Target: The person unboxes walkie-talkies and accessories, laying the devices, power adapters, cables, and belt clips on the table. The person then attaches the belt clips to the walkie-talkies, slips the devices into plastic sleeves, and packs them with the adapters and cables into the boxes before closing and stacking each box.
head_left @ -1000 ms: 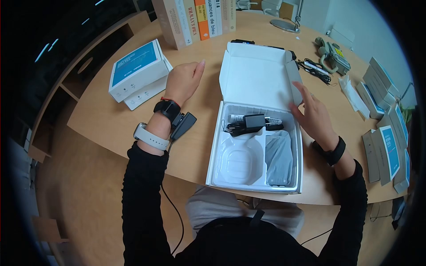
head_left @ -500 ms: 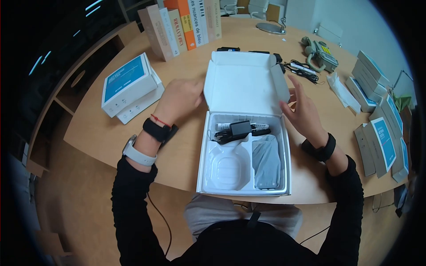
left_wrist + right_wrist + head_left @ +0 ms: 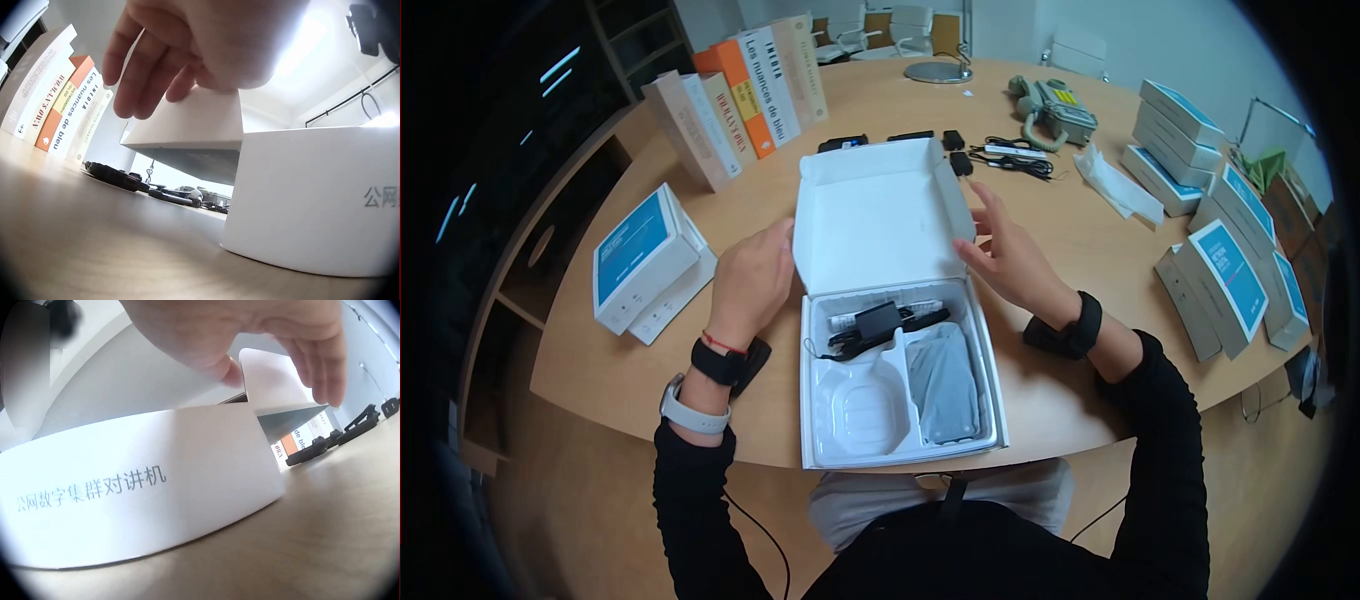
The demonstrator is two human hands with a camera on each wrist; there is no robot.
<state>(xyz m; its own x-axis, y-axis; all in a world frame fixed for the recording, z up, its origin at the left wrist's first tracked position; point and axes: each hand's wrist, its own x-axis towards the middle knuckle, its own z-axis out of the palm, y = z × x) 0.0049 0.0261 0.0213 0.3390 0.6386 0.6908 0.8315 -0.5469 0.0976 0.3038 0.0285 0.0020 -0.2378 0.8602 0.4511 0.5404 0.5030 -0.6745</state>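
Note:
An open white box (image 3: 805, 400) lies on the table in front of me, its lid (image 3: 875, 225) standing up. In its tray are a black charger with cable (image 3: 870, 325), a grey pouch (image 3: 945, 385) and an empty moulded hollow (image 3: 860, 410). My left hand (image 3: 750, 275) rests with relaxed fingers (image 3: 144, 81) against the lid's left side flap (image 3: 187, 125). At the lid's right edge my right hand (image 3: 1000, 255) holds the side flap (image 3: 275, 381) between thumb and fingers. The box wall (image 3: 137, 494) bears printed characters.
A row of books (image 3: 730, 95) stands at the back left. A blue and white box (image 3: 640, 255) lies left of my left hand. Black cables (image 3: 1000, 155) and a desk phone (image 3: 1055, 105) sit behind the lid. Several flat boxes (image 3: 1220, 260) are stacked at the right.
My left hand has moved from the table beside the blue box to the lid's left side. The right hand has stayed at the lid's right edge.

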